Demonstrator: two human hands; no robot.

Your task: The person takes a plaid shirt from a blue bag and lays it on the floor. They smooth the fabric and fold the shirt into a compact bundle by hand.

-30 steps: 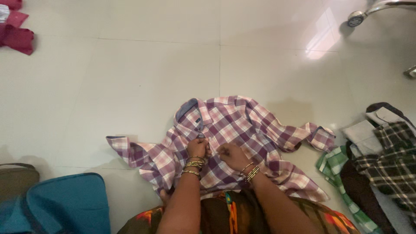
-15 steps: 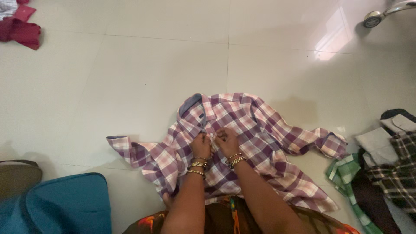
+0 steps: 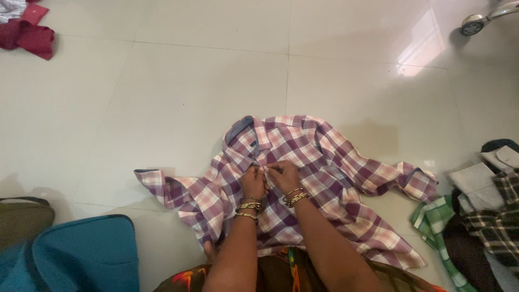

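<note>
Head view, looking down at a tiled floor (image 3: pixel 178 92). At the bottom centre of the frame, both forearms extend upward from a lap covered in patterned orange and dark cloth (image 3: pixel 281 270); each wrist carries several thin bangles (image 3: pixel 247 208). The left hand (image 3: pixel 252 182) and the right hand (image 3: pixel 283 176) meet just below the centre of the frame, knuckles almost touching, each curled closed with fingertips pinching the front edge of a purple, pink and white checked shirt (image 3: pixel 319 162) at its button line. The shirt lies spread on the floor directly ahead of the lap, its blue-lined collar (image 3: pixel 239 131) pointing toward the upper part of the frame, one sleeve (image 3: pixel 157 181) stretched to the left and the other sleeve (image 3: pixel 416 181) trailing to the right. In the lower left corner sits a blue bag (image 3: pixel 81 254), with an olive-brown bag (image 3: pixel 24 216) just beside it at the frame edge. At the right edge lies a heap of garments, including a green checked cloth (image 3: pixel 432 221), a dark plaid garment (image 3: pixel 494 227) and a grey piece (image 3: pixel 476 181). Farther away, dark red clothing (image 3: pixel 30 35) lies in the upper left corner, and a chair caster (image 3: pixel 472 24) shows in the upper right corner, near a bright reflection on the tiles.
</note>
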